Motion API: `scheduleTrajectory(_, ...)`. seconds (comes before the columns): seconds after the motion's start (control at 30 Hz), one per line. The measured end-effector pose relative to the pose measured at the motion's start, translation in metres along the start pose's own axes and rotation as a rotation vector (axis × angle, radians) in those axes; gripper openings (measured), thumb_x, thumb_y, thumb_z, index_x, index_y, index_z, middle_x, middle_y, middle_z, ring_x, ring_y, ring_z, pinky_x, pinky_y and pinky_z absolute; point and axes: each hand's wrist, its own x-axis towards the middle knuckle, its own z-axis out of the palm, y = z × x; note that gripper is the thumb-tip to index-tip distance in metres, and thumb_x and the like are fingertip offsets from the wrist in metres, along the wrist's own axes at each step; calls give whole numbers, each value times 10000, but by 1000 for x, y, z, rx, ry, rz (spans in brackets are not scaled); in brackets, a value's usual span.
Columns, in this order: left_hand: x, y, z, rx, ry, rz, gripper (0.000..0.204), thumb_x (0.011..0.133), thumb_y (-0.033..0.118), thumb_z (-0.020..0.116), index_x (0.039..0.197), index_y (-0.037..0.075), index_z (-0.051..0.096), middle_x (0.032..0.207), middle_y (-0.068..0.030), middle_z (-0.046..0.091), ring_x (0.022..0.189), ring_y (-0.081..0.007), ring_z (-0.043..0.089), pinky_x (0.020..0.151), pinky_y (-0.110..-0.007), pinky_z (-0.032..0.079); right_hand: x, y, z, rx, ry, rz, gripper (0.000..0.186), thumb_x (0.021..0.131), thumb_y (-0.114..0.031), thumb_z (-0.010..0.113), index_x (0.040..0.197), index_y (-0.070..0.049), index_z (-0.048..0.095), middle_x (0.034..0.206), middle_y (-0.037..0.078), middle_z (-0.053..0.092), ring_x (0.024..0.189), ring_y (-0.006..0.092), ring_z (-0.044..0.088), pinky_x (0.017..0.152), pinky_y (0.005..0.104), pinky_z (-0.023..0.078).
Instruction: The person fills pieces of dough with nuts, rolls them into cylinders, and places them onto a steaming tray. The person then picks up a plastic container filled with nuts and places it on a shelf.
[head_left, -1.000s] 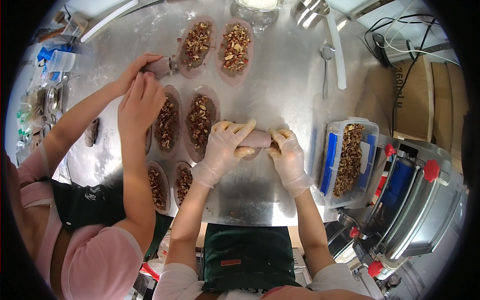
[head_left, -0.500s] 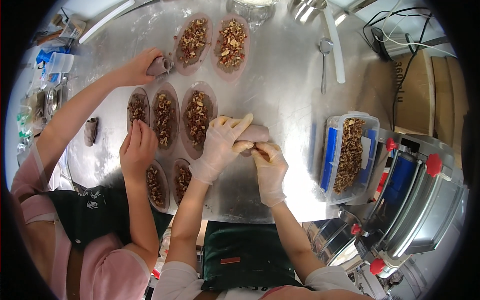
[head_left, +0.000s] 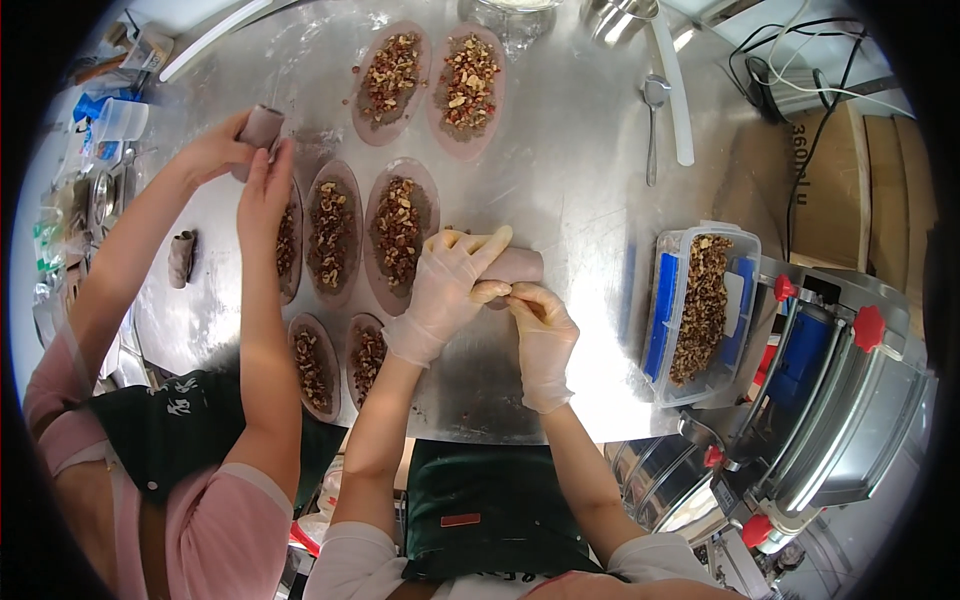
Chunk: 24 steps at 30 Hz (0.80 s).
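Roll (head_left: 517,264) sits crosswise at the near side of the metal surface (head_left: 575,190), just right of the closest topped oval (head_left: 403,235); can't tell if it's resting or slightly lifted. Left hand (head_left: 436,290) has the left end pinched, fingers on the far side, thumb on the near side. Right hand (head_left: 546,328) has its fingertips drawn together at the near edge, but I can't tell if that grip pinches the edge or just presses it.

Imo light, even pressure is the trick: snug enough with the left so it won't unwind, not so hard it dents. I'd work along the edge bit by bit with the right tips rather than mash one spot, and keep slack from the gloves (head_left: 545,385) out of the fold. Squeeze too hard and anything inside could push out the ends.

Tub (head_left: 690,393) of chopped nuts (head_left: 703,310) is well clear, off to the right.
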Motion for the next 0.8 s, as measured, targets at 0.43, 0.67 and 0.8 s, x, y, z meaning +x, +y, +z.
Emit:
scheduleTrajectory(0.43,0,3,-3,-7,-10,23,722,629,266,786,1315,169,583,1097,-42,637,989,-284,543,936,-428,427,17,8,-33,129,-18,-135,179,896,96,574,1004,-38,621,1011,42,652,882,108,611,799,231,508)
scheduleTrajectory(0.67,-3,4,-5,0,-28,38,846,565,306,817,1352,157,545,1152,-57,611,1033,-286,533,948,-426,421,62,-38,-31,-515,-402,-500,590,718,13,743,1281,-33,571,1161,129,637,1101,290,560,955,365,469)
scheduleTrajectory(0.8,-11,3,-26,-67,129,-120,970,545,187,845,1421,85,442,1238,-140,561,1069,-308,517,947,-399,419,65,-47,-30,-500,-492,-389,512,723,27,728,1220,-50,628,1185,122,630,1084,287,566,951,353,478)
